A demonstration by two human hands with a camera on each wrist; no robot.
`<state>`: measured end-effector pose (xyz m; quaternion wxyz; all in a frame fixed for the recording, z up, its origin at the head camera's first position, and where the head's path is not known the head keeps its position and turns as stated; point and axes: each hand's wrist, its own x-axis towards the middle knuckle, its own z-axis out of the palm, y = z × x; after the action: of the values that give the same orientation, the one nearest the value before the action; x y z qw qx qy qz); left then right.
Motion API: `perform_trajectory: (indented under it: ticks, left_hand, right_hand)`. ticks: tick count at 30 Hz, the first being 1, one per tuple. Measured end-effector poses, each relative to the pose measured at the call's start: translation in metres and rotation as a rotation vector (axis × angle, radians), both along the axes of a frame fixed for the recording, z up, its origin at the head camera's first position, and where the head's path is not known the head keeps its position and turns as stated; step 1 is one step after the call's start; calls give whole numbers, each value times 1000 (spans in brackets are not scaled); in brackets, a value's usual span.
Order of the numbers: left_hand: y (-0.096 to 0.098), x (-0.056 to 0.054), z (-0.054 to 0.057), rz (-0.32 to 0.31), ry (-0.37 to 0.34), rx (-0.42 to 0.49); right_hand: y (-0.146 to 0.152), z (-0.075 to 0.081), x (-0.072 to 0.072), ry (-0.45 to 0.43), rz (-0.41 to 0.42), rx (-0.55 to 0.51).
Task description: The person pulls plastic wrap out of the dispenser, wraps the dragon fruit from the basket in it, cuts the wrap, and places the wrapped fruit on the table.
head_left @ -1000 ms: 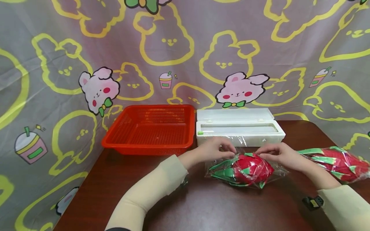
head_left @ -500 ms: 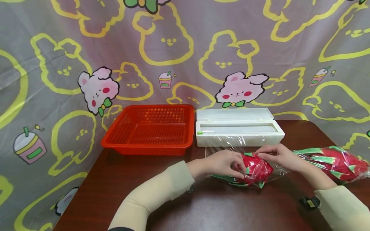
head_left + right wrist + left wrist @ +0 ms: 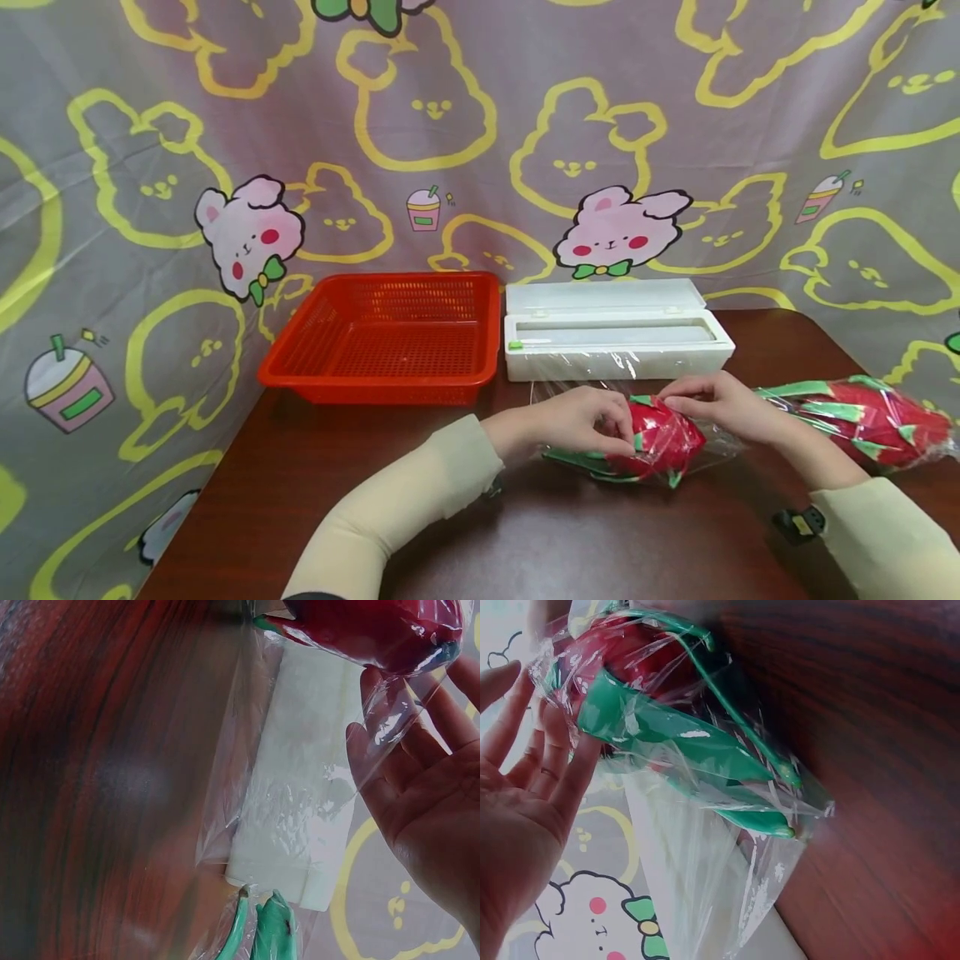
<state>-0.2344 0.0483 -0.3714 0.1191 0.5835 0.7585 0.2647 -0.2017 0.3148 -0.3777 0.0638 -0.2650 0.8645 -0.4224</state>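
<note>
A red dragon fruit (image 3: 670, 437) with green scales lies on the table under clear plastic wrap (image 3: 780, 859). My left hand (image 3: 581, 421) is over its leafy end and pinches the wrap against its side. In the left wrist view, that hand's fingers (image 3: 551, 754) reach to the wrapped fruit. My right hand (image 3: 723, 404) holds wrap at the fruit's top with thumb and fingertips. The right wrist view shows wrap stretched across the right hand's fingers (image 3: 420, 742). Behind stands a white wrap dispenser (image 3: 618, 364) with its lid up; wrap trails from its front.
An orange-red plastic basket (image 3: 378, 381) stands left of the dispenser. A second wrapped dragon fruit (image 3: 877, 421) lies at the right, beside my right forearm. A patterned curtain (image 3: 450, 108) hangs behind the brown table (image 3: 315, 467).
My left hand has come from the wrap's far edge forward and down over the fruit's leafy end, bringing the wrap along. My right hand stays nearly in place.
</note>
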Motion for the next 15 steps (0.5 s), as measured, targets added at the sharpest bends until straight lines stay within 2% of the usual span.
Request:
perform_trajectory:
  ticks: [8,11,15]
  left_hand:
    - [4,5,5,6,82,-58]
    - [4,4,3,8,96,-36]
    - [3,1,-2,18,70,43]
  right_hand:
    - [0,0,-1,-37,-28,4]
    - [0,-1,-2,-43,-19,-11]
    - [0,-1,-1,-39,-23,-17]
